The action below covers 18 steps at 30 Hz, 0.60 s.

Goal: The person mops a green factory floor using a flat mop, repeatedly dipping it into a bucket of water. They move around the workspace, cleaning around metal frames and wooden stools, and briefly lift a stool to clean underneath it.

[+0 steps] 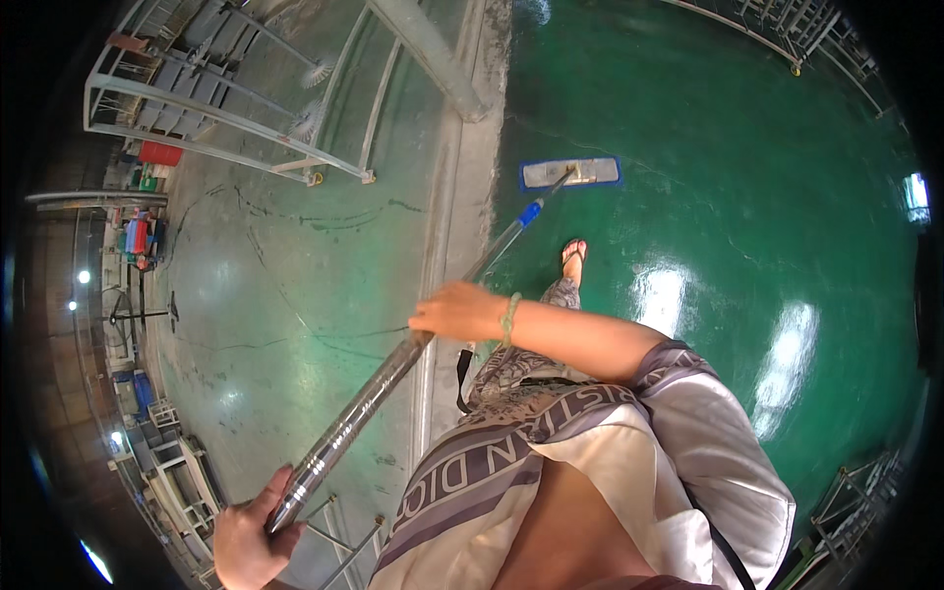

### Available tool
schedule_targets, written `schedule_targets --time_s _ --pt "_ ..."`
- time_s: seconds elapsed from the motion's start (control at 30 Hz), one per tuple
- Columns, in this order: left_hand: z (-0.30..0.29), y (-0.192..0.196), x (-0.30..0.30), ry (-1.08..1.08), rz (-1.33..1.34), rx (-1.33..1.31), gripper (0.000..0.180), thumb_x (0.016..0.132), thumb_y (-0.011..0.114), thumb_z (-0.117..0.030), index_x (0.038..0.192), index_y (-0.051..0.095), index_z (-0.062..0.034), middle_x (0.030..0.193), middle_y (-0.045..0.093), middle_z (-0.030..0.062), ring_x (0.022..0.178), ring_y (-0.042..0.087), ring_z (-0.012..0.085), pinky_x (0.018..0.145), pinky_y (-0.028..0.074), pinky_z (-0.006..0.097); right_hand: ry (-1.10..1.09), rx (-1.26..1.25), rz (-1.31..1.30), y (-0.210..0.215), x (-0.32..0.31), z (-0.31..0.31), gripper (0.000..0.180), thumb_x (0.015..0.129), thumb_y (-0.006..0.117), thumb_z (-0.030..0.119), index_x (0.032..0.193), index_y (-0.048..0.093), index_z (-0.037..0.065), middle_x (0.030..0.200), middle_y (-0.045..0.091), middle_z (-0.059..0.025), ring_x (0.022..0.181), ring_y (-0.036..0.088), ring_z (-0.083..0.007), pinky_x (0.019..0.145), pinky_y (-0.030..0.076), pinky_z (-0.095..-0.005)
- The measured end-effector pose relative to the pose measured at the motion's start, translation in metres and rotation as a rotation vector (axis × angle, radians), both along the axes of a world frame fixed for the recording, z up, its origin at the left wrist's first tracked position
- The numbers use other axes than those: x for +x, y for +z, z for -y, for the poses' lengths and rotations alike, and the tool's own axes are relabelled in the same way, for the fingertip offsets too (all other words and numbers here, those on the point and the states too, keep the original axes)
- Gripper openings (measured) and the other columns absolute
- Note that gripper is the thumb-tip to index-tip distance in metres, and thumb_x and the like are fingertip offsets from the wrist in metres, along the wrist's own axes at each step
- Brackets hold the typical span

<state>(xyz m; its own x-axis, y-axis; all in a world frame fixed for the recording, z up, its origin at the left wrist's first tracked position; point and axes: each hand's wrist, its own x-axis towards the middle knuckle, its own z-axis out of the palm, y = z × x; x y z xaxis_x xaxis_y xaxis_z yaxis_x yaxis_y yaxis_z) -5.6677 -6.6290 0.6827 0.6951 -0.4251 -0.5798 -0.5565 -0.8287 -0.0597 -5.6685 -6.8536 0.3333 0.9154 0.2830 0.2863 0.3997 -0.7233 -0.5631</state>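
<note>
Mop pole (393,369) runs diagonally from lower left of frame up to centre top, metal shaft w/ blue collar near the head. Left hand (246,541), lower left, is wrapped round the pole's butt end, fingers curled closed on it. Right hand (457,310), mid-frame, is closed over the shaft higher up, palm down, beaded band at the wrist. Two-point hold, hands well apart: judged to give leverage and steer the head at reach. Flat mop head (571,173), blue-edged w/ pale pad, lies flat on the green floor (728,197), upper centre, just right of the concrete kerb (447,197). One sandalled foot (573,253) sits below the head, near but apart.

Edges/room: kerb strip splits frame top to bottom; right of it floor is glossy w/ light glare, open to far right. Metal rack frame (226,108) upper left, stacked crates (138,236) at left edge, more racking (855,501) lower right. Pole's rear end near frames at lower left; contact cannot be told.
</note>
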Motion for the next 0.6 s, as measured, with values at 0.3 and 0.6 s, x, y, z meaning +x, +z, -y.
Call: schedule_targets --time_s 0.3,0.6 --pt "0.271 -0.173 0.087 -0.249 0.067 -0.047 0.069 0.065 0.068 -0.013 0.13 0.044 -0.0185 0.079 0.064 0.0179 0.075 0.062 0.0361 0.069 0.05 0.043 -0.736 -0.029 -0.125 -0.09 -0.013 0.279 0.057 0.073 0.068 0.021 0.125 0.045 0.016 0.11 0.053 -0.0115 0.11 0.05 -0.0273 0.103 0.027 -0.0484" --pt "0.688 -0.41 0.173 -0.353 -0.126 -0.268 0.068 0.071 0.064 -0.02 0.133 0.035 -0.0172 0.107 0.061 0.0166 0.099 0.059 0.0342 0.084 0.048 0.042 -1.429 0.299 -1.195 -0.233 -0.374 0.326 0.067 0.07 0.074 0.03 0.126 0.044 0.007 0.116 0.055 -0.0209 0.109 0.051 -0.0357 0.092 0.042 -0.041"
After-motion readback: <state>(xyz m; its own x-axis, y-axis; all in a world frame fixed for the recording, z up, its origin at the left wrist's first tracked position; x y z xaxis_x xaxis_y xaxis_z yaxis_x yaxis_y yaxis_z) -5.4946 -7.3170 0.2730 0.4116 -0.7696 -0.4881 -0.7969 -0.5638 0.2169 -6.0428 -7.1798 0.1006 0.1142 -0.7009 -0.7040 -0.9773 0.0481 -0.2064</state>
